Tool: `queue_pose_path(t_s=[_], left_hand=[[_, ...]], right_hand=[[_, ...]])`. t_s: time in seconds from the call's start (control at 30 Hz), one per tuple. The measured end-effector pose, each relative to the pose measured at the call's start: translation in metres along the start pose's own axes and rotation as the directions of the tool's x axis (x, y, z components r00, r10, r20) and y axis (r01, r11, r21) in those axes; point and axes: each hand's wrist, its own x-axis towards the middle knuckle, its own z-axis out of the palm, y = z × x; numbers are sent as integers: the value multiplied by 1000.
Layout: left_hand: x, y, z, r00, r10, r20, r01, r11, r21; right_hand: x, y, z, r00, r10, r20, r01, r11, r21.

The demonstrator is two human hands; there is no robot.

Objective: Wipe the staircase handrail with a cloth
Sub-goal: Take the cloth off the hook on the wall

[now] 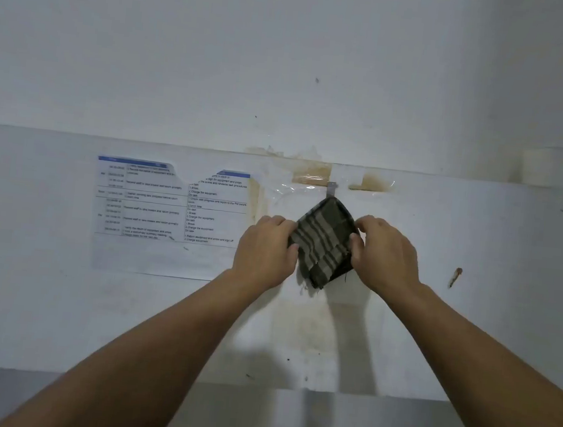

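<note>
A dark green cloth (324,241) with pale checked stripes hangs folded in a diamond shape from a small metal hook (331,189) on the white wall. My left hand (264,248) pinches the cloth's left corner. My right hand (385,249) grips its right corner with thumb and fingers. Both arms reach up and forward to it. No staircase handrail is in view.
A printed schedule sheet (169,218) is taped to the wall left of the cloth. Yellowed tape and glue stains (311,173) surround the hook. A rusty nail (455,276) sticks out at the right. A grey ledge (253,417) runs below the wall.
</note>
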Motion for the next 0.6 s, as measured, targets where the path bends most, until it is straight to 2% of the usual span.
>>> queue_pose_path(t_s=[0.27,0.43,0.6], left_hand=[[35,-9,30,994,-33,-101,27,998,-57],[44,-8,37,989,-111,-102,99,988,-116],[53,-12,23,970,-155,-186,108,964,-241]], right_hand=[[29,6,27,995,101,-6,-101,994,28],[34,11,37,985,169,18,-170,984,61],[47,12,26,978,191,-81,-177,971,163]])
